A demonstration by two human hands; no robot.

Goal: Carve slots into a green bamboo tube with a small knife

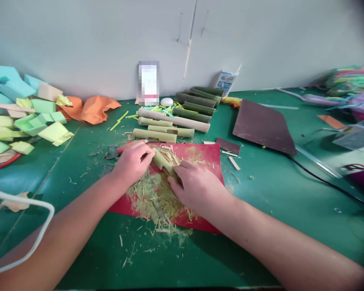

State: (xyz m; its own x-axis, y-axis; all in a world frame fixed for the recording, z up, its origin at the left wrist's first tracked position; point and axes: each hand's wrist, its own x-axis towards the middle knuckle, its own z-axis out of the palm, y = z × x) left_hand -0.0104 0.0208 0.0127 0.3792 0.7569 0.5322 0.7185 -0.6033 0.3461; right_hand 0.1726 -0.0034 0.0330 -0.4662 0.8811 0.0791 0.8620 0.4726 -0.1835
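Note:
My left hand (136,161) is closed at the far left end of a pale green bamboo tube (160,158). A notch is cut into the tube's side. The near right end is wrapped by the fingers of my right hand (197,181), which hides that part. The tube is held tilted over a red mat (200,152). Green shavings and powder (153,192) cover much of the mat. Just beyond lie pale bamboo pieces (154,135), some notched, and a longer pale tube (176,120). Several dark green tubes (197,99) lie behind them.
Folded coloured papers (33,113) and orange paper (92,109) are at left. A phone (149,83) leans on the wall near a white carton (227,82). A dark brown sheet (262,127) and a black cable (321,176) lie right. A white-framed object (50,208) stands near left.

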